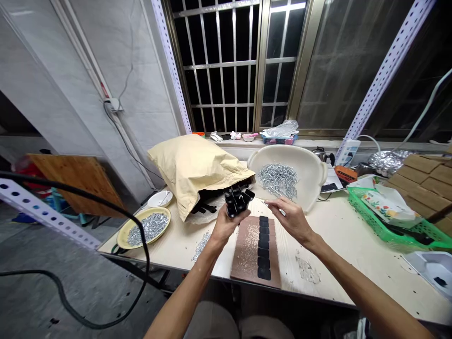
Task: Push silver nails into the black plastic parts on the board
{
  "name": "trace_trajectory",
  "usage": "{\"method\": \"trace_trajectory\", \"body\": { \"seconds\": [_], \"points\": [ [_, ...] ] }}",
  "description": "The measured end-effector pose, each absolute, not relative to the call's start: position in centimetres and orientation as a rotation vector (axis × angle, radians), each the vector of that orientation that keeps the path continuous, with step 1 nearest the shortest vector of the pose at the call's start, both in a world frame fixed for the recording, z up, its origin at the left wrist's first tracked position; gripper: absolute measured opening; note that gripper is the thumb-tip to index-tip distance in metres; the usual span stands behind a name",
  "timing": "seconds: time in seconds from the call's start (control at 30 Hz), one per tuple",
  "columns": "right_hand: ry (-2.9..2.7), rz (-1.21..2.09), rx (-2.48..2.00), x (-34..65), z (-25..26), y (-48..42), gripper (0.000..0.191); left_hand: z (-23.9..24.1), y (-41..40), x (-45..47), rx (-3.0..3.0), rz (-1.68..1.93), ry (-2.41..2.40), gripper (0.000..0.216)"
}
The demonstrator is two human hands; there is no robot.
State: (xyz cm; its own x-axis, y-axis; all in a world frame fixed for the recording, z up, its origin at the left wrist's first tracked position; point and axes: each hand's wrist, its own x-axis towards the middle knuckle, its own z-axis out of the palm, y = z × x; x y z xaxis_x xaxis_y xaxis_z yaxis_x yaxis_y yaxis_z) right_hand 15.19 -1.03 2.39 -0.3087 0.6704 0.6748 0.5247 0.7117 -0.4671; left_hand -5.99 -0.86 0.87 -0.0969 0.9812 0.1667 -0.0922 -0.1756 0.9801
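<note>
My left hand [226, 228] is closed round a bunch of black plastic parts [238, 201] with square ends, held up in front of the open sack. Thin silver screws [282, 212] poke out of the closed fingers of my right hand [292, 220], one pointing toward the bunch. Below both hands lies a brown board [243, 266], with a column of black square pieces [263, 252] along it and pale specks beside them. Just beyond my right hand, a white basin [312, 162] holds a heap of silver screws [278, 180].
A cream sack [197, 160] with black parts in its mouth leans at the back left. Small metal pieces fill a yellow plate [123, 234]; a loose pile [202, 246] lies nearer. At right are a green basket [367, 212] and cardboard boxes [420, 183]. A black cable [144, 245] hangs at left.
</note>
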Motion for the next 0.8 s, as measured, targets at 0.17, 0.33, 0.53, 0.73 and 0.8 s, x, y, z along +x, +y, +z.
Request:
{"method": "trace_trajectory", "body": {
  "seconds": [0.17, 0.33, 0.53, 0.73, 0.8],
  "points": [
    [-1.966, 0.299, -0.968, 14.2, 1.1, -1.1, 0.023, -0.7, 0.7, -7.6, 1.005, 1.359, 1.035, 0.035],
    [-1.925, 0.347, -1.056, 13.9, -0.3, -0.8, 0.022, -2.9, 4.4, -8.6, 1.459, 1.244, 1.475, 0.03],
    [-1.805, 0.483, -1.187, 15.4, -3.2, -1.7, 0.024, -6.0, 8.8, -6.3, 1.998, 0.749, 1.805, 0.031],
    [-1.726, 0.592, -1.371, 18.2, -7.3, -3.8, 0.026, -8.1, 11.9, -3.6, 2.271, 0.503, 1.718, 0.03],
    [-1.697, 0.627, -1.419, 19.2, -8.6, -4.4, 0.028, -8.7, 12.9, -3.4, 2.333, 0.435, 1.673, 0.04]
  ]
}}
